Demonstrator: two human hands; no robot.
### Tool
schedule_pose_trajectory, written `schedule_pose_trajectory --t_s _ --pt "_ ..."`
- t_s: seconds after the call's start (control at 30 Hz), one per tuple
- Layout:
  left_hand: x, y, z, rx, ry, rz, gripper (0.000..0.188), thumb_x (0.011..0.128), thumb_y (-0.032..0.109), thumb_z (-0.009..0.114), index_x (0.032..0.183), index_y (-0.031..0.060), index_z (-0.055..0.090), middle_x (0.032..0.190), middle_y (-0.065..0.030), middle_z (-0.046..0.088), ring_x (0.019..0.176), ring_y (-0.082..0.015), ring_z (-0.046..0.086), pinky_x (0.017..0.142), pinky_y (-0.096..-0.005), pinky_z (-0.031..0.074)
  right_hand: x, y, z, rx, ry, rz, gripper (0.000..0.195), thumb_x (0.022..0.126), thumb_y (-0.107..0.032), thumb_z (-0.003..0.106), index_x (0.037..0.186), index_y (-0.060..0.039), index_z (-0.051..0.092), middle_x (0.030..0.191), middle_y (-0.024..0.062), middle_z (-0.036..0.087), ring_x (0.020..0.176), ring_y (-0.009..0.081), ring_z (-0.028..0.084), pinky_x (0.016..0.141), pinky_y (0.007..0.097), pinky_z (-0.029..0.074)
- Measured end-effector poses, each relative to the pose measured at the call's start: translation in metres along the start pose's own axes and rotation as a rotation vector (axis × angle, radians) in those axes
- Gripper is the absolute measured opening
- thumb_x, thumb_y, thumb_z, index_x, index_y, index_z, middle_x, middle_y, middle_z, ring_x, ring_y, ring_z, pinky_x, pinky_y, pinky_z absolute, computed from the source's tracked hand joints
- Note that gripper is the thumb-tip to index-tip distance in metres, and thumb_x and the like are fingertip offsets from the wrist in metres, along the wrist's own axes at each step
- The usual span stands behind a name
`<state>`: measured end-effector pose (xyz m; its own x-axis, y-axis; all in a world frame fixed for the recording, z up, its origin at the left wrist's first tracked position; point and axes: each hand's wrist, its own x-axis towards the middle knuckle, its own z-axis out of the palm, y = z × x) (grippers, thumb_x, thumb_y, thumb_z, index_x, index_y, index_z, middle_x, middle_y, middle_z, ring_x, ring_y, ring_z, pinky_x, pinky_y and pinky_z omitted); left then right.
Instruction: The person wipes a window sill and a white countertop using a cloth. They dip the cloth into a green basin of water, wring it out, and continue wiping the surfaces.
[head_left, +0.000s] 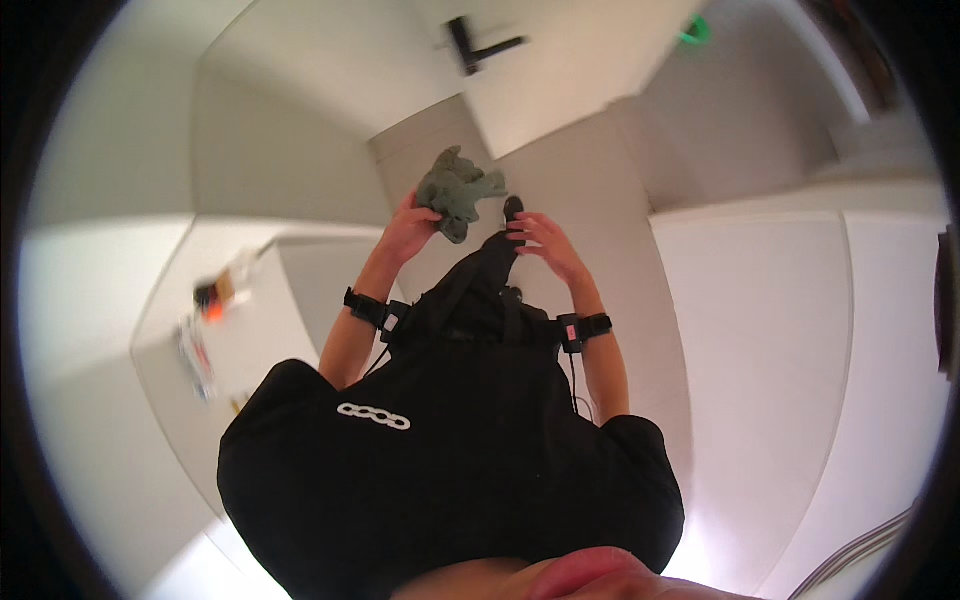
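Observation:
My left hand (409, 229) grips a crumpled grey-green cloth (454, 187) by its near left side, and the thumb lies on top of it. The cloth bunches up above the floor, its loose folds spreading to the right. Apart from the cloth, my right hand (549, 244) holds nothing, with its fingers spread and pointing left. One dark shoe (513, 206) shows just beyond those fingertips. Each forearm wears a black strap with a small device, the left device (392, 321) and the right device (571, 332), each with a cable.
Ahead is a white door (555, 75) with a black lever handle (470, 49). A white table or cabinet top (262, 330) at left carries blurred small items (214, 296). Grey floor (592, 180) runs between pale walls (757, 337). A green ring-shaped thing (697, 30) shows at upper right.

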<state>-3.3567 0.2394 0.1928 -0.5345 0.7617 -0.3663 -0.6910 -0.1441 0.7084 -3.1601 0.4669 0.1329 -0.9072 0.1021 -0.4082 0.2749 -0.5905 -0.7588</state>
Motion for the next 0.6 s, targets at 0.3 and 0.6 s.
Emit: schedule_pose_trajectory --t_s 0.3,0.6 --pt "0.258 -0.112 0.163 0.403 -0.477 -0.488 0.043 0.096 0.029 0.058 0.132 0.0065 0.05 0.119 -0.0068 0.06 0.11 -0.0179 0.057 0.092 -0.0335 0.047 0.007 -0.089 -0.129 0.008 0.814 -0.222 0.034 0.1 -0.029 0.058 0.121 -0.0015 0.055 0.101 0.0014 0.059 0.09 0.0094 0.054 0.073 0.0275 0.047" --pt "0.479 -0.148 0.255 1.217 -0.899 -0.3 0.04 0.095 0.039 0.061 0.104 0.0006 0.061 0.083 -0.0105 0.061 0.075 -0.0199 0.057 0.066 -0.0371 0.043 0.032 -0.171 -0.25 -0.025 1.218 -0.524 0.018 0.094 -0.016 0.064 0.107 -0.0059 0.056 0.094 0.0008 0.062 0.084 0.0092 0.056 0.073 0.0274 0.046"
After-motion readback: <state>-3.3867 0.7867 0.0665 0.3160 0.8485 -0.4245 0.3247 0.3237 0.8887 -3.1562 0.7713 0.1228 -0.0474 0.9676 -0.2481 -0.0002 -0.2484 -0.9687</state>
